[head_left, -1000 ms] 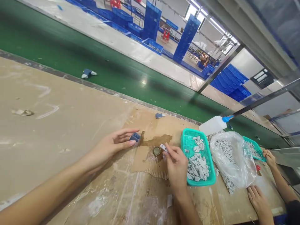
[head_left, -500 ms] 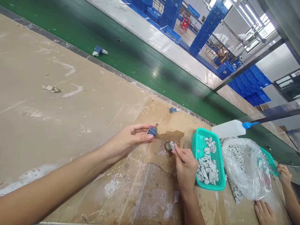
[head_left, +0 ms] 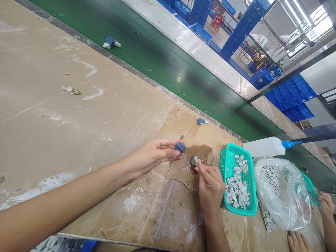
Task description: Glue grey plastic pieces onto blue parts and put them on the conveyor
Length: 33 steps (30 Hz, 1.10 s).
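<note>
Between the thumb and fingers of my left hand (head_left: 160, 154) is a small dark blue block-shaped part (head_left: 180, 147), raised above the stained cardboard. My right hand (head_left: 211, 182) pinches a small whitish-grey piece (head_left: 195, 161) right at a small round cap-like dish (head_left: 193, 161); whether the piece touches the dish I cannot tell. The dish sits on a wet brown patch (head_left: 204, 154) of cardboard. To the right of my right hand stands a green plastic basket (head_left: 255, 196) with many similar whitish pieces (head_left: 237, 190) in it.
A blue-and-white part (head_left: 201, 121) lies near the green conveyor belt (head_left: 157, 63); another similar part (head_left: 111, 42) is on the belt. A white bottle (head_left: 265, 147) with a blue nozzle lies behind a clear plastic bag (head_left: 291, 196) of pieces. A co-worker's hands (head_left: 299, 241) are at far right.
My right hand has brought the whitish piece against or just over the round dish. The blue part in my left hand has turned slightly. The whole view has shifted a little.
</note>
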Each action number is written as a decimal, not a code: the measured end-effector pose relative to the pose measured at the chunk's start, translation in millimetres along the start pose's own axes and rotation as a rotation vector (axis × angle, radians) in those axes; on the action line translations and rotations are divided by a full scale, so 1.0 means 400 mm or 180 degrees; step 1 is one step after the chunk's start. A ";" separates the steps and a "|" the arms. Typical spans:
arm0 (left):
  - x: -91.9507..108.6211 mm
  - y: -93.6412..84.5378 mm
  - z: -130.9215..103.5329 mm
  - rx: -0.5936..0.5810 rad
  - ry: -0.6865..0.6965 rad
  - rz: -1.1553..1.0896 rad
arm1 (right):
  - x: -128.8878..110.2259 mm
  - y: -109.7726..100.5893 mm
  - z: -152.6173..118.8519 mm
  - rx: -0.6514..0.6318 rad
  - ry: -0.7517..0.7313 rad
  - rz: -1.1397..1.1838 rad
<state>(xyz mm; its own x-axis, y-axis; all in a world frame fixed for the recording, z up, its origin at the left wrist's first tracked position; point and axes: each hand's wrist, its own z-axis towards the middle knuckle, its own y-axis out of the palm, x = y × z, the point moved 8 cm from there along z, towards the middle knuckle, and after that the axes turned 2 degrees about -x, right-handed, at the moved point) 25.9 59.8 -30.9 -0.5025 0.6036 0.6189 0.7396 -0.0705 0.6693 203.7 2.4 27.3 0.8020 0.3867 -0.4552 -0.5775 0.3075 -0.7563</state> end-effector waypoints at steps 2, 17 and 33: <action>-0.004 0.003 0.000 -0.0044 -0.0038 -0.0024 | -0.004 0.001 0.000 -0.0006 -0.0041 -0.0058; -0.013 0.009 0.001 -0.0086 -0.0127 0.0155 | -0.001 -0.005 0.003 -0.0030 0.0074 -0.0218; -0.034 0.031 -0.010 0.0073 0.0202 0.1143 | -0.025 -0.043 0.020 0.0367 0.0637 0.1297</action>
<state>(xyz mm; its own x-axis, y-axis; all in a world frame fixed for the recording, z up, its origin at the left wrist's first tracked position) 40.1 47.5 -29.3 -0.2353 0.4932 0.8375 0.8835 -0.2507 0.3958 204.3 0.2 48.7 0.5133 0.3242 -0.7946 -0.8557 0.2643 -0.4449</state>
